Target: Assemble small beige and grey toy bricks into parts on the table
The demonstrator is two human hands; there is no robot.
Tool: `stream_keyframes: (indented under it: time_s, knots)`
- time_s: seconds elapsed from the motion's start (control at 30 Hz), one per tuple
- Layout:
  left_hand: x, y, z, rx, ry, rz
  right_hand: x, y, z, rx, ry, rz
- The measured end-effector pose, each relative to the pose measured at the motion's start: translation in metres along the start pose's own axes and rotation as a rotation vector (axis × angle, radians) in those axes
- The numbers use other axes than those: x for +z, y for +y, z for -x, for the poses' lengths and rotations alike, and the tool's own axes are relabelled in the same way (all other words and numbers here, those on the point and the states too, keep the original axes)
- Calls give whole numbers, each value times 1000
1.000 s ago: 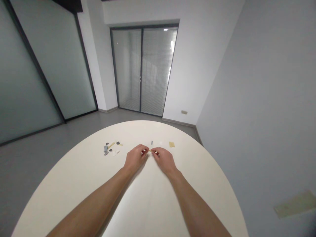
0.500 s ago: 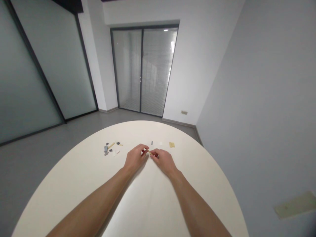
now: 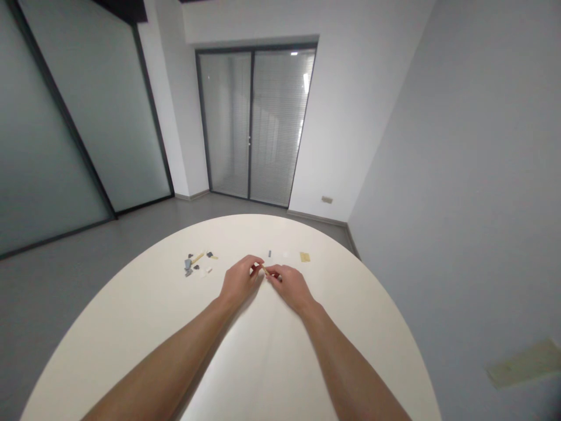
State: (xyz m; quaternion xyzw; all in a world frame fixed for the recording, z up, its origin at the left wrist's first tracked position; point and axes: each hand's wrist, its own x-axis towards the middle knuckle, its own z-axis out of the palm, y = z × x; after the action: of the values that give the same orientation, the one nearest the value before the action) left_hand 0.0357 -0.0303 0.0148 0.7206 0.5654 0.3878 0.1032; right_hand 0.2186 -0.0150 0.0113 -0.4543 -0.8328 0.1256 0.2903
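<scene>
Over the middle of the table, my left hand [image 3: 242, 276] and my right hand [image 3: 288, 284] meet fingertip to fingertip. Between them is a small tan piece [image 3: 265, 271], pinched by the fingers of both hands. It looks like a little building-toy part, mostly covered by my fingers. Just beyond the hands lies a small grey piece [image 3: 269, 254]. To the right of it sits a flat yellow piece [image 3: 305, 257].
Left of my hands, several small parts lie scattered, among them a grey-blue piece [image 3: 188, 264], a long yellow strip [image 3: 198, 258] and a dark piece [image 3: 210, 254]. They rest on a round white table [image 3: 263, 362]. Walls and glass doors [image 3: 249, 126] stand beyond.
Both hands keep nearly the same place and grip; the fingers around the tan piece have shifted only very slightly. The loose parts lie as before.
</scene>
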Motion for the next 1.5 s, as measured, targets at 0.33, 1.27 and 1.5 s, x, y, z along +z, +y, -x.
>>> stream_keyframes:
  time_s: [0.33, 1.27, 1.5]
  knots:
    - [1, -2, -1, 24, 22, 6, 0, -1, 0, -28, -10, -3]
    - [0, 1, 0, 19, -2, 14, 0, 0, 1, -37, -17, -61]
    - [3, -2, -1, 21, 6, 24, 0, -3, 2, -89, -17, -67]
